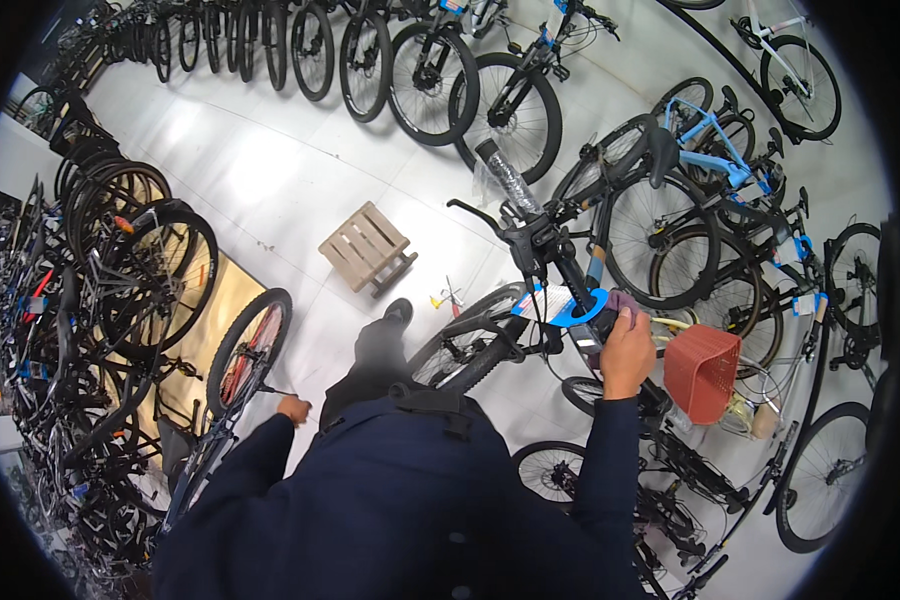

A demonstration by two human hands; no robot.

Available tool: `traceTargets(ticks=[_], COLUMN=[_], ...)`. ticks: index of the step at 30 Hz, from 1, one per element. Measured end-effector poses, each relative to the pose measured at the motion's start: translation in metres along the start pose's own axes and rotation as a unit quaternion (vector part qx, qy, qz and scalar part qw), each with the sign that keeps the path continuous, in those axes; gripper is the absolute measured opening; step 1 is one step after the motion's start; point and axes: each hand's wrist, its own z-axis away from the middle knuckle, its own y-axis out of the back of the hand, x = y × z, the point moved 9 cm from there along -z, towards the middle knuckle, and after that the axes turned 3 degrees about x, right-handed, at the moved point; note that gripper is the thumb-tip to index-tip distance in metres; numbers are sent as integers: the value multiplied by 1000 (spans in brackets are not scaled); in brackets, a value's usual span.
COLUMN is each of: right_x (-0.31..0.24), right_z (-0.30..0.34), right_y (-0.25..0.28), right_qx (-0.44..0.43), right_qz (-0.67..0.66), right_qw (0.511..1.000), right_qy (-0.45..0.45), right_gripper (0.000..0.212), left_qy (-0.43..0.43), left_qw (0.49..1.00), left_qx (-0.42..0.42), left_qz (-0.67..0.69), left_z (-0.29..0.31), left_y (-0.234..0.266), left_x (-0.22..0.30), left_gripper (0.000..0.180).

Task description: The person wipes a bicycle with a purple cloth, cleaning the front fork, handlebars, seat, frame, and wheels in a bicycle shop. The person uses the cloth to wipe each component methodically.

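Observation:
My right hand (627, 352) is closed on a bunched mauve cloth (624, 303) at the handlebar of a black bicycle (560, 258). A blue-and-white tag (562, 306) hangs around that bar, just left of the hand. Clear plastic wrap (510, 183) covers the bar's far grip. My left hand (295, 408) hangs low on the left with its fingers curled, close to a bicycle with a red-marked wheel (250, 352). Whatever it may hold is hidden. A short dark bar reaches toward that hand.
A slatted wooden stool (364, 248) stands on the white tiled floor ahead, with small tools (447, 298) lying beyond my foot. Bicycles crowd the left side, and a row of wheels (365, 66) lines the back. A red basket (701, 373) sits right of my right hand.

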Motion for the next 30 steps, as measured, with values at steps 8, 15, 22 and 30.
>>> traceTargets(ticks=[8, 15, 22, 30], right_x=[0, 4, 18, 21], right_z=[-5, -13, -11, -9], right_y=[-5, -3, -5, -4], right_qx=[-6, -21, -30, -30], right_qz=[-6, -10, -19, -53], right_qw=[1000, 1000, 999, 998], right_qy=[7, 19, 22, 9], right_gripper=[38, 40, 41, 42], left_qy=[-174, -169, -97, -119], left_qw=[967, 958, 989, 974], left_qx=[173, 231, 107, 175], left_qz=[-67, -32, -41, -78], left_z=[10, -8, 16, 45], left_y=[10, 40, 66, 89], left_x=[80, 99, 96, 117], left_gripper=[23, 16, 28, 43])
